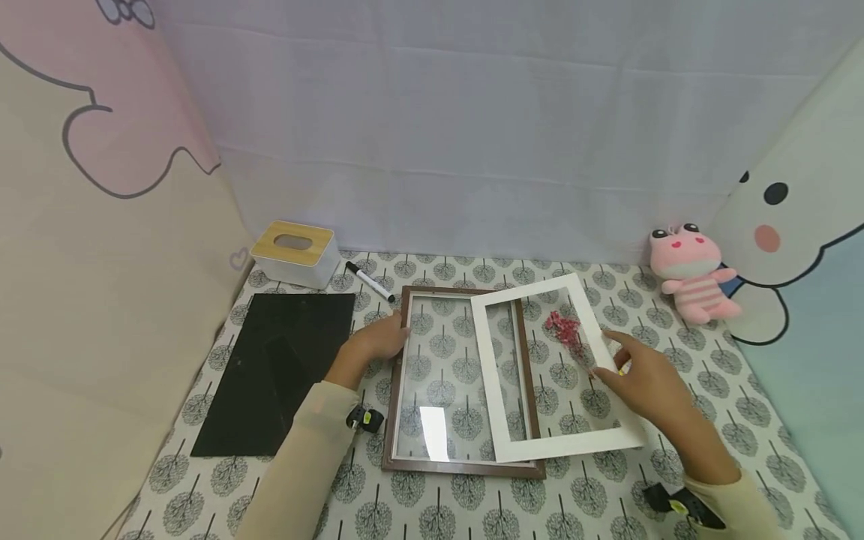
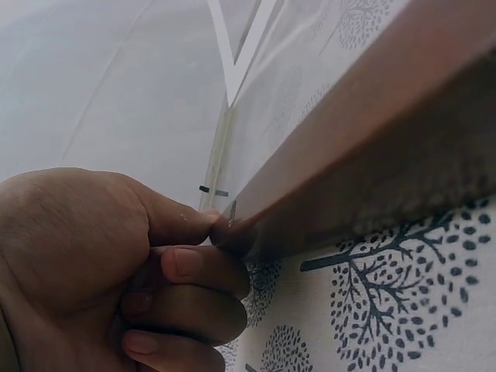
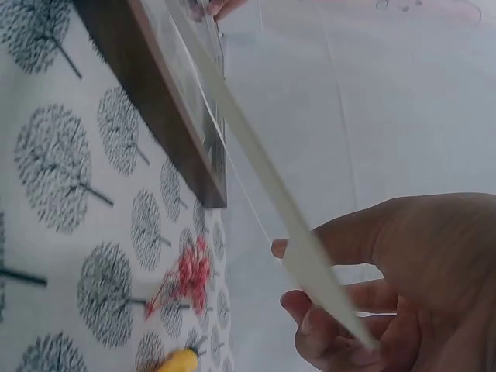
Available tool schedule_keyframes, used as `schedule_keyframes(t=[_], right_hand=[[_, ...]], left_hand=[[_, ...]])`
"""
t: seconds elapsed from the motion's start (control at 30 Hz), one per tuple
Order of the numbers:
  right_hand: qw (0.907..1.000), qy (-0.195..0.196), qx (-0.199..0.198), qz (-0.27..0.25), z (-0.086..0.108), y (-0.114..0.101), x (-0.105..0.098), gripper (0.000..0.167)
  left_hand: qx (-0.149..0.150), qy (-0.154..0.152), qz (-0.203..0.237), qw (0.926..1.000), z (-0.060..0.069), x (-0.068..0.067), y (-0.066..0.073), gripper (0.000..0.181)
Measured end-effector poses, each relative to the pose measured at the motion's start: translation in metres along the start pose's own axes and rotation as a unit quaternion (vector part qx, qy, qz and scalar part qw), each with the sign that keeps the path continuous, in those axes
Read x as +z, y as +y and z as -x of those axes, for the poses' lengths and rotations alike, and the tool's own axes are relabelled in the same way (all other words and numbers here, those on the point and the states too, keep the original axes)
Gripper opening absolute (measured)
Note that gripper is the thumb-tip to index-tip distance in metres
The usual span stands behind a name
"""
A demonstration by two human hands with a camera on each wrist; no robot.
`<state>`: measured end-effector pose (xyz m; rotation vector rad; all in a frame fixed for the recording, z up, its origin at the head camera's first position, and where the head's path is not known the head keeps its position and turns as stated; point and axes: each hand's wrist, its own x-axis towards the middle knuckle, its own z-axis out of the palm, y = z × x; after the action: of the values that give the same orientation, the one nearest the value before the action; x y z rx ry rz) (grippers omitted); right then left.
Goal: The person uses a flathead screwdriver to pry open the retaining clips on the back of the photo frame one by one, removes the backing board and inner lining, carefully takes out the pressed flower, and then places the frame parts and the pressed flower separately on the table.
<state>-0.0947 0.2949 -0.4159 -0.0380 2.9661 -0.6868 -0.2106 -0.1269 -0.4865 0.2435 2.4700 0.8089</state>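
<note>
In the head view a brown frame (image 1: 463, 468) with a clear pane lies on the patterned cloth. The left hand (image 1: 382, 339) grips its left side; in the left wrist view thumb and fingers of the left hand (image 2: 132, 263) pinch the brown frame (image 2: 349, 147). A white mat border (image 1: 496, 375) is tilted over the frame's right part, its right edge held by the right hand (image 1: 641, 375). The right wrist view has the right hand (image 3: 387, 287) pinching the white mat (image 3: 263, 170) between thumb and fingers, above the cloth.
Left of the frame lies a black board (image 1: 283, 367), with a tissue box (image 1: 297, 255) and a marker (image 1: 370, 282) behind. Red dried flowers (image 1: 565, 330) are seen through the mat's opening. A yellow item (image 3: 180, 361) lies near them. A pink plush toy (image 1: 695, 277) sits back right.
</note>
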Motion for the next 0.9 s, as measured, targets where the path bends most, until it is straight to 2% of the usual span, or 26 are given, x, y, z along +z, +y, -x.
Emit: schedule_keyframes(t=[0.33, 0.5, 0.77, 0.9], right_hand=[[0.9980, 0.002, 0.058, 0.025, 0.013, 0.039, -0.006, 0.068], [0.9957, -0.002, 0.089, 0.027, 0.018, 0.054, -0.010, 0.067], [0.9952, 0.021, 0.089, 0.033, 0.021, 0.073, -0.009, 0.060], [0.9946, 0.016, 0.097, 0.036, 0.020, 0.080, -0.007, 0.057]], left_hand=[[-0.013, -0.009, -0.023, 0.9996, 0.008, -0.004, 0.005, 0.069], [-0.008, -0.011, -0.020, 0.9997, 0.009, -0.006, 0.005, 0.069], [-0.004, -0.019, -0.025, 0.9995, 0.005, -0.004, 0.003, 0.068], [-0.002, -0.018, -0.026, 0.9995, 0.004, -0.003, 0.003, 0.068]])
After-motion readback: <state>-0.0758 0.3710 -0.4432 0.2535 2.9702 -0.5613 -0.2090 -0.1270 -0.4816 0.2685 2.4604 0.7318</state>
